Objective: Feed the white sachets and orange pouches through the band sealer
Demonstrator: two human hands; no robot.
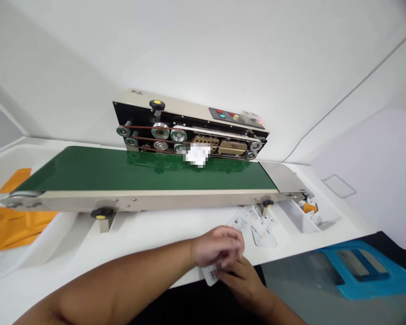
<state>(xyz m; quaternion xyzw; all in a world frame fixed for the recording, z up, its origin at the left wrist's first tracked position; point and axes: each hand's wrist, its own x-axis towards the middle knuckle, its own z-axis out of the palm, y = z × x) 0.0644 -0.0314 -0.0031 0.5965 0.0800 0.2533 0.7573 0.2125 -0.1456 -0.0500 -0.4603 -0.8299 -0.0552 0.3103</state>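
Observation:
My right hand (242, 280) is closed on a small white printed packet (209, 274) at the table's front edge. My left hand (219, 246) lies just above it, its fingers curled down toward the right fingers. What those left fingers hold, if anything, is hidden. Several white printed packets (264, 236) lie loosely overlapped on the white table just beyond my hands. Behind them stands a band sealing machine (189, 117) with a green conveyor belt (98, 169). A white piece (198, 154), blurred out by pixels, is on the belt against the sealing rollers.
Orange pouches (20, 228) lie in a white tray (56, 243) at the left. A small white bin (299, 219) under the belt's right end holds orange and white pieces. Below the table at the right is a box with a blue lid (389, 284).

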